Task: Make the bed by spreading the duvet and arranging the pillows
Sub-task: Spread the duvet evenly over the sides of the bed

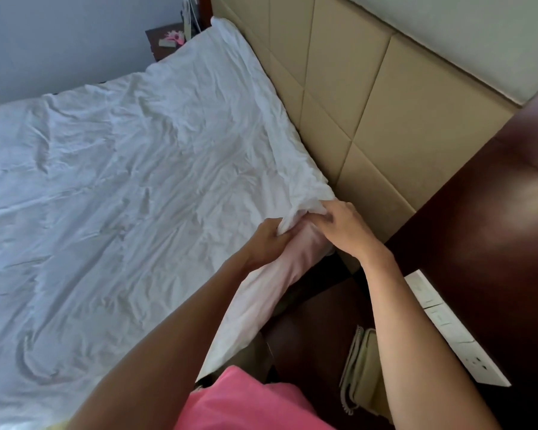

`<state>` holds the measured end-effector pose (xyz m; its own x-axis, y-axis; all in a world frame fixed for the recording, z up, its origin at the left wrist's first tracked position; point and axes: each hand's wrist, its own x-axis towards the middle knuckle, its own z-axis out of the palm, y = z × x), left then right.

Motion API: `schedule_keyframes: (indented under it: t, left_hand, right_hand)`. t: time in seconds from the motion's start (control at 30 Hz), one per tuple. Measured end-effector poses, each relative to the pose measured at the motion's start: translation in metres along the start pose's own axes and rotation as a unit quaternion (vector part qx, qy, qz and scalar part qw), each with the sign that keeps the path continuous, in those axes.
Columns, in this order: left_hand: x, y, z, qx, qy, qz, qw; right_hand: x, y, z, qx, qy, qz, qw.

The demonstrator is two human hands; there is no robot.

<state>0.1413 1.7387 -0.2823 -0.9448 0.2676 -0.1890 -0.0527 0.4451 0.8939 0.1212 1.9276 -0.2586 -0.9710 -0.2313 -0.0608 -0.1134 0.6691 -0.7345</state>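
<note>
— Duvet lies spread over the bed, creased; its near right corner by the headboard is bunched in both fists, left hand and right hand
— Spreading step, then. Next, tug that corner square; no pillows in view

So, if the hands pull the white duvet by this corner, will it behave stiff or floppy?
Probably floppy: the duvet lies creased, and its corner bunches where the left hand and right hand grip it. It likely drags wrinkles along rather than sliding flat.
</note>
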Motion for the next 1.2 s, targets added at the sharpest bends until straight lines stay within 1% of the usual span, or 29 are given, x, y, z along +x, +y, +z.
schedule_keyframes:
  t: [0.03,0.1,0.17,0.23,0.3,0.4,0.47,0.5,0.53,0.57,0.6,0.63,0.67,0.73,0.83,0.93,1.07,1.2]
  left_hand:
    - [0.0,-0.001,-0.001,-0.016,0.014,-0.013,1.0]
    - [0.002,-0.004,-0.003,-0.04,0.043,-0.033,0.998]
    - [0.004,-0.009,-0.009,-0.034,0.054,-0.037,0.997]
    - [0.004,-0.019,-0.018,0.023,0.047,-0.038,0.998]
    - [0.003,-0.036,-0.026,0.118,0.038,-0.056,0.991]
    - [-0.001,-0.059,-0.031,0.216,0.038,-0.112,0.969]
    - [-0.002,-0.067,-0.034,0.267,0.03,-0.151,0.951]
    - [-0.004,-0.069,-0.035,0.264,0.016,-0.185,0.946]
    - [-0.005,-0.071,-0.036,0.226,-0.003,-0.225,0.948]
    - [-0.006,-0.072,-0.036,0.159,-0.01,-0.263,0.952]
    - [-0.005,-0.074,-0.036,0.085,0.004,-0.287,0.954]
    - [-0.003,-0.075,-0.037,0.027,0.039,-0.29,0.956]
    - [0.0,-0.077,-0.039,-0.003,0.086,-0.277,0.957]
    - [0.01,-0.079,-0.048,0.002,0.183,-0.225,0.957]
    - [0.024,-0.075,-0.069,0.042,0.273,-0.166,0.947]
    - [0.036,-0.058,-0.098,0.04,0.348,-0.134,0.927]
    - [0.049,-0.042,-0.135,0.046,0.394,-0.081,0.914]
    - [0.063,-0.036,-0.162,0.053,0.402,-0.033,0.914]
  right_hand:
    - [0.002,0.0,0.003,-0.01,0.01,0.001,1.0]
    - [0.006,0.0,0.01,0.012,0.024,-0.004,1.0]
    - [0.011,0.0,0.018,0.03,0.055,-0.009,0.998]
    - [0.017,0.001,0.021,0.049,0.102,-0.009,0.994]
    - [0.024,0.003,0.02,0.066,0.157,-0.007,0.985]
    - [0.032,0.005,0.012,0.054,0.231,0.002,0.971]
    - [0.037,0.003,0.007,0.049,0.261,-0.001,0.964]
    - [0.039,0.002,0.006,0.05,0.267,-0.001,0.962]
    - [0.042,0.001,0.004,0.051,0.271,-0.003,0.961]
    - [0.046,0.001,0.003,0.051,0.272,-0.002,0.961]
    - [0.049,0.001,0.003,0.049,0.271,0.002,0.961]
    - [0.052,0.002,0.003,0.048,0.27,0.006,0.962]
    - [0.055,0.001,0.003,0.049,0.269,0.008,0.962]
    - [0.058,0.001,0.0,0.061,0.261,0.011,0.963]
    - [0.067,0.005,-0.008,0.044,0.231,0.027,0.972]
    - [0.079,0.004,-0.016,-0.005,0.205,0.03,0.978]
    - [0.092,-0.006,-0.02,0.007,0.162,0.019,0.987]
    - [0.105,-0.024,-0.02,0.042,0.167,0.003,0.985]
